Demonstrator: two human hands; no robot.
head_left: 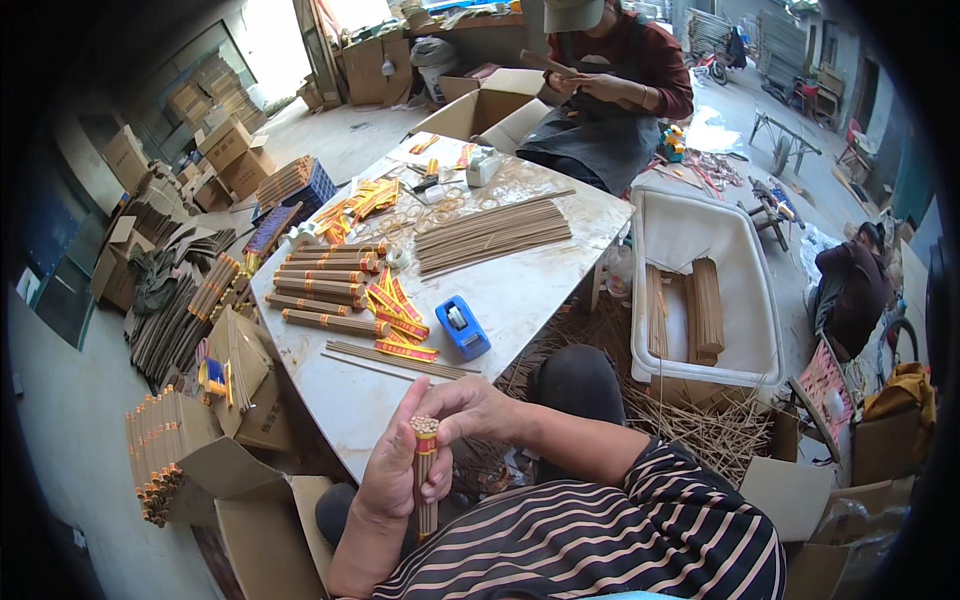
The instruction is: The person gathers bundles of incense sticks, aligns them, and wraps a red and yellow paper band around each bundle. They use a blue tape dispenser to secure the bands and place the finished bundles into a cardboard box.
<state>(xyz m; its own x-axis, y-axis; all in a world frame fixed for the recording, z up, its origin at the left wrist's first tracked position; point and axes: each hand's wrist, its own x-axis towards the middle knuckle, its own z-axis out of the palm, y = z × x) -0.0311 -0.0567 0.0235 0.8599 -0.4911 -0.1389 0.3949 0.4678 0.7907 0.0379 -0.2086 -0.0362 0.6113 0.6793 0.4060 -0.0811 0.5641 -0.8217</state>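
Note:
Upright in front of my body is a bundle of thin brown incense sticks (427,490), with a red and yellow paper band (426,442) around its top end. My left hand (385,475) is closed around the bundle from the left. Fingers of my right hand (478,408) are closed against the banded end from the right. On the table just beyond lie a few loose sticks (395,359), a blue tape dispenser (463,328) and red-yellow paper labels (397,305). Finished banded bundles (325,287) are stacked at the table's left.
Many loose sticks (495,235) lie across the white table (545,290). A white tub (765,330) with sticks stands to the right. Across the table, a co-worker (625,80) holds sticks; another person (855,285) sits far right. Cardboard boxes (265,540) stand at my left.

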